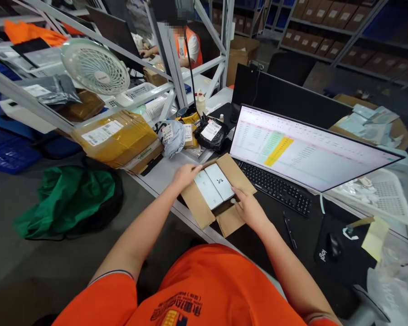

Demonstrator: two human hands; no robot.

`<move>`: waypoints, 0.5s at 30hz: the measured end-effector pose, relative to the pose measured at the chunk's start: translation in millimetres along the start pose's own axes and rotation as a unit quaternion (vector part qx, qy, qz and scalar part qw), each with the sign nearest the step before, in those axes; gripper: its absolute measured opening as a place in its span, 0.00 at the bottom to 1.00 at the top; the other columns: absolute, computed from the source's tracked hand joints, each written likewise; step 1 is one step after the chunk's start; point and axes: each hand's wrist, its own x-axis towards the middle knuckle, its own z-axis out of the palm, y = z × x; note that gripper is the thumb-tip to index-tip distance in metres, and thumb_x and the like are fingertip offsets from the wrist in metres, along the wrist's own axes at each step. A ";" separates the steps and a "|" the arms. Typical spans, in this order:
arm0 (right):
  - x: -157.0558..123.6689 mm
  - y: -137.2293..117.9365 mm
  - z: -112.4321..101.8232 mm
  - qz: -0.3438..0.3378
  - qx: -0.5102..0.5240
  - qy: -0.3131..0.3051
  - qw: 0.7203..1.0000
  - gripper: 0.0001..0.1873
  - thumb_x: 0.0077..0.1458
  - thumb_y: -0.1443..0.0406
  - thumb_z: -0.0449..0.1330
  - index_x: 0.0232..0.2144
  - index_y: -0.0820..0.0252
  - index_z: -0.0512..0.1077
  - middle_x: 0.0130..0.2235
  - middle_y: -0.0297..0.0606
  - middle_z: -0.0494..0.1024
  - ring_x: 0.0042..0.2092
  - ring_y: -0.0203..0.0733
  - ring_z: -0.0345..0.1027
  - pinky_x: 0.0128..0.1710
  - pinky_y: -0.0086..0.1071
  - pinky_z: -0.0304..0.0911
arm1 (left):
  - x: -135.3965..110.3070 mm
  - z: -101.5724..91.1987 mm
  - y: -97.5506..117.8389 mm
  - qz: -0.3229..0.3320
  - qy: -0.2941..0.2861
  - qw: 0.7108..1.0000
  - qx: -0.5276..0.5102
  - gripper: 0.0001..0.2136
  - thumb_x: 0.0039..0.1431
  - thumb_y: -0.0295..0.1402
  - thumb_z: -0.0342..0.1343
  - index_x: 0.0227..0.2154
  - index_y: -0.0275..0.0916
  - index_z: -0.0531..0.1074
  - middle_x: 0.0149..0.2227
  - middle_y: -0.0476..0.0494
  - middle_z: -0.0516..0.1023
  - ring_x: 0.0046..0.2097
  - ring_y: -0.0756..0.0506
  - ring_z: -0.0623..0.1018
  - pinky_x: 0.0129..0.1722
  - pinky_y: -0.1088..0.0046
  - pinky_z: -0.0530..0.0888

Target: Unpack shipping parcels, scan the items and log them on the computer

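Note:
An open cardboard box (199,206) with its flaps folded out sits at the desk's front edge. Inside lie flat white boxes (208,189) side by side, one bearing a black handwritten mark. My left hand (186,175) grips the cardboard box at its far left edge, fingers bent over the rim. At the right side, my right hand (250,207) holds the edge, with the index finger by the corner of a white box and the thumb lower. A small pale round spot near that thumb is too small to name.
Behind the box stand a keyboard (275,188) and a lit monitor (302,149). A pen (289,230) and a mouse (333,246) lie to the right. Wrapped parcels (117,138) and a black-bagged package (212,132) are at the left. A person in an orange vest sits beyond the metal frame.

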 end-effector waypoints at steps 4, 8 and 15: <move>30.2 -29.9 10.5 0.086 -0.113 -0.089 0.986 0.34 0.54 0.77 0.57 0.64 0.72 0.64 0.56 0.58 0.72 0.56 0.56 0.69 0.58 0.44 0.66 | 26.1 2.1 -21.9 -0.127 0.047 0.985 -0.104 0.26 0.66 0.54 0.49 0.29 0.35 0.78 0.29 0.37 0.81 0.35 0.38 0.82 0.34 0.68 0.74; 51.7 -35.6 28.8 0.121 -0.201 -0.100 0.967 0.42 0.50 0.75 0.65 0.67 0.74 0.61 0.53 0.62 0.72 0.52 0.61 0.69 0.50 0.47 0.70 | 37.7 12.1 -27.1 -0.208 0.063 0.970 -0.109 0.20 0.63 0.46 0.58 0.38 0.29 0.79 0.33 0.27 0.82 0.36 0.32 0.83 0.35 0.59 0.78; 70.7 8.3 32.2 0.046 -0.141 -0.062 0.987 0.41 0.51 0.73 0.67 0.67 0.57 0.62 0.53 0.53 0.74 0.50 0.54 0.72 0.45 0.43 0.73 | -6.6 22.8 4.1 0.062 0.157 0.985 0.018 0.20 0.67 0.27 0.51 0.60 0.42 0.71 0.69 0.35 0.65 0.70 0.37 0.64 0.72 0.50 0.56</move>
